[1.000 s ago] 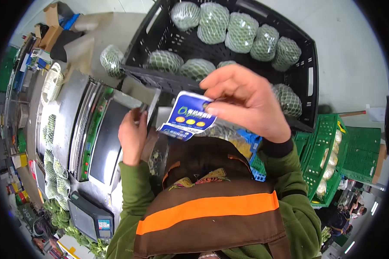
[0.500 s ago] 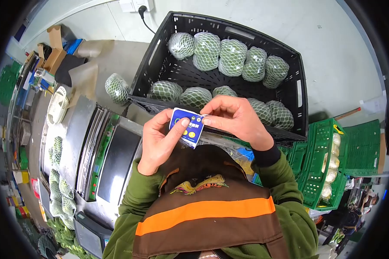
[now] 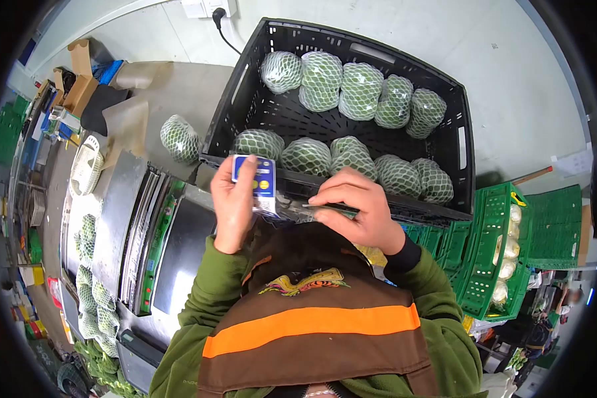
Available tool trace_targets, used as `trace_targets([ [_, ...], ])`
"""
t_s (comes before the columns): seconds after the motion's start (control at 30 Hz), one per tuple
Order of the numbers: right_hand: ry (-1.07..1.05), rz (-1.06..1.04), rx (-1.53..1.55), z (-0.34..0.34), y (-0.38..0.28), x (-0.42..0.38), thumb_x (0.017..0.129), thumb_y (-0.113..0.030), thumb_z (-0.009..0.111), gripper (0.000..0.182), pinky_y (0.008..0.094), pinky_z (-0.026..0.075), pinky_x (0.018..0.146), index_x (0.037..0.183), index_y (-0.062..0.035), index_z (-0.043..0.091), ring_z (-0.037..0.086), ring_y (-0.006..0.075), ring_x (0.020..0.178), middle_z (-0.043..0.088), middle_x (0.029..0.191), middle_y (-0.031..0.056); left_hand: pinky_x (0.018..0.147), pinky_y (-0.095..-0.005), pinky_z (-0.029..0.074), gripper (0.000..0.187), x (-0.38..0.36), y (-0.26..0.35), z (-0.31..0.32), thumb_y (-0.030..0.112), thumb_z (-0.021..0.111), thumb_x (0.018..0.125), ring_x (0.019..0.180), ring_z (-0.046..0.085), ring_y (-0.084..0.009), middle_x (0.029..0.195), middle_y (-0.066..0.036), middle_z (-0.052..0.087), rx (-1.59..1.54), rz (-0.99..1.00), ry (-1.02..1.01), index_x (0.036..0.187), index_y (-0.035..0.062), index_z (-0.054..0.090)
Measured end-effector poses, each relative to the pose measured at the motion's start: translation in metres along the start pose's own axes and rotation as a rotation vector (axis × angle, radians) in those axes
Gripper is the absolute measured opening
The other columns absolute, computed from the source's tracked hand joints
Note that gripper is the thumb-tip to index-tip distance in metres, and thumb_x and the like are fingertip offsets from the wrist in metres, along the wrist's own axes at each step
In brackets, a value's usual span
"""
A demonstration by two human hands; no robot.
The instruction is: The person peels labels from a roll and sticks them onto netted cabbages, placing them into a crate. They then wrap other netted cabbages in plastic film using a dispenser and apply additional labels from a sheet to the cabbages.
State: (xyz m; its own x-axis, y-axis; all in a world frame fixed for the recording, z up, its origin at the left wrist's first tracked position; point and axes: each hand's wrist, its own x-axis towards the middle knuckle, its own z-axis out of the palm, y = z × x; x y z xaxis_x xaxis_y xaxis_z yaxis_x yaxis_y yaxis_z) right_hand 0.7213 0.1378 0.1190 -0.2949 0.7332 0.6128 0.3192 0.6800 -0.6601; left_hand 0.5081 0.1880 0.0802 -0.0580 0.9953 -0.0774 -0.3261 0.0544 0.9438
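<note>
My left hand (image 3: 232,199) pinches a small blue-and-white printed packet (image 3: 265,186) with yellow dots, thumb on its face, in front of the black crate's near wall. My right hand (image 3: 361,209) is closed a little to the right, over the apron's top edge. Between its thumb and fingers shows a thin dark edge, and I cannot tell what it is. Just beyond both hands stands the black crate (image 3: 404,63). Two rows of green produce in white foam nets lie in it, such as one netted piece (image 3: 306,156) behind the packet.
One netted piece (image 3: 180,139) lies outside the crate at left. A steel worktop (image 3: 116,205) and a dark flat panel (image 3: 182,245) are at left. Green crates (image 3: 487,259) with pale wrapped produce stand at right. A plug (image 3: 219,14) sits in the wall socket behind.
My hands have moved apart. The left, with the packet, shifted left and slightly up; the right came down, away from the packet's corner. More of the packet's white part shows.
</note>
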Motion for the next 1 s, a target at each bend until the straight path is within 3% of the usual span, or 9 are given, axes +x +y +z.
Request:
trace_targets([
  [0.03,-0.090,0.201,0.174,-0.003,0.002,-0.004,0.078,-0.009,0.081,0.014,0.0296,0.049,0.064,0.087,-0.0051,0.072,0.061,0.0192,0.072,0.066,0.086,0.0041,0.056,-0.0175,0.044,0.012,0.001,0.004,-0.006,0.014,0.063,0.098,0.062,0.056,-0.0009,0.076,0.003,0.064,0.005,0.019,0.010,0.088,0.0060,0.065],
  [0.07,-0.135,0.255,0.250,-0.003,0.011,-0.013,0.081,-0.009,0.079,0.009,0.0291,0.049,0.065,0.085,-0.0041,0.072,0.061,0.0179,0.070,0.066,0.080,0.0050,0.056,-0.0175,0.044,0.012,0.003,0.005,-0.012,0.014,0.063,0.098,0.062,0.057,-0.0015,0.077,0.003,0.065,-0.028,0.032,0.016,0.089,0.0054,0.066],
  [0.17,-0.235,0.327,0.111,-0.004,0.005,-0.011,0.083,-0.007,0.077,0.006,0.0288,0.050,0.065,0.085,-0.0031,0.074,0.064,0.0180,0.073,0.067,0.079,0.0060,0.058,-0.0187,0.048,0.012,0.010,0.005,-0.025,0.013,0.062,0.099,0.065,0.061,-0.0032,0.081,0.000,0.069,-0.082,0.036,0.025,0.093,0.0044,0.067],
  [0.43,-0.342,0.228,0.154,0.024,0.007,-0.014,0.089,-0.007,0.068,0.019,0.0352,0.055,0.070,0.108,-0.0028,0.070,0.070,0.0267,0.079,0.072,0.088,0.0097,0.062,-0.0192,0.051,0.013,0.012,0.021,-0.026,0.015,0.062,0.099,0.068,0.062,-0.0038,0.085,-0.001,0.070,-0.063,0.043,-0.021,0.098,0.0036,0.068],
  [0.67,-0.276,0.234,0.056,0.041,0.008,-0.018,0.085,-0.011,0.076,0.012,0.0301,0.056,0.063,0.093,-0.0029,0.074,0.071,0.0220,0.071,0.073,0.083,0.0090,0.065,-0.0201,0.051,0.013,0.018,0.028,-0.032,0.015,0.062,0.099,0.071,0.063,-0.0042,0.087,-0.001,0.071,-0.100,0.075,-0.032,0.098,0.0037,0.068],
  [0.73,-0.232,0.353,0.083,0.046,0.003,-0.019,0.081,-0.014,0.079,0.014,0.0320,0.052,0.056,0.079,-0.0037,0.069,0.068,0.0248,0.063,0.068,0.070,0.0074,0.065,-0.0203,0.051,0.013,0.018,0.028,-0.031,0.015,0.062,0.099,0.072,0.063,-0.0042,0.087,-0.001,0.071,-0.105,0.061,-0.037,0.098,0.0038,0.068],
  [0.87,-0.298,0.469,-0.023,0.045,-0.001,-0.018,0.080,-0.014,0.080,0.017,0.0318,0.052,0.056,0.075,-0.0048,0.068,0.067,0.0264,0.061,0.062,0.062,0.0063,0.065,-0.0185,0.048,0.018,0.018,0.025,-0.032,0.020,0.061,0.101,0.069,0.061,-0.0020,0.084,0.001,0.069,-0.104,0.059,-0.038,0.097,0.0034,0.068],
  [0.97,-0.342,0.336,-0.179,0.060,0.012,-0.028,0.081,-0.015,0.080,0.022,0.0341,0.049,0.053,0.070,-0.0053,0.064,0.063,0.0275,0.056,0.056,0.057,0.0060,0.064,-0.0185,0.048,0.018,0.019,0.024,-0.033,0.020,0.061,0.101,0.069,0.061,-0.0020,0.084,0.001,0.069,-0.110,0.059,-0.041,0.098,0.0033,0.068],
  [1.0,-0.182,0.204,-0.218,0.075,0.010,-0.026,0.081,-0.016,0.080,0.025,0.0357,0.047,0.051,0.069,-0.0058,0.060,0.060,0.0274,0.054,0.056,0.057,0.0056,0.064,-0.0184,0.048,0.018,0.019,0.023,-0.032,0.020,0.060,0.101,0.069,0.061,-0.0020,0.084,0.000,0.069,-0.119,0.056,-0.042,0.098,0.0032,0.068],
])
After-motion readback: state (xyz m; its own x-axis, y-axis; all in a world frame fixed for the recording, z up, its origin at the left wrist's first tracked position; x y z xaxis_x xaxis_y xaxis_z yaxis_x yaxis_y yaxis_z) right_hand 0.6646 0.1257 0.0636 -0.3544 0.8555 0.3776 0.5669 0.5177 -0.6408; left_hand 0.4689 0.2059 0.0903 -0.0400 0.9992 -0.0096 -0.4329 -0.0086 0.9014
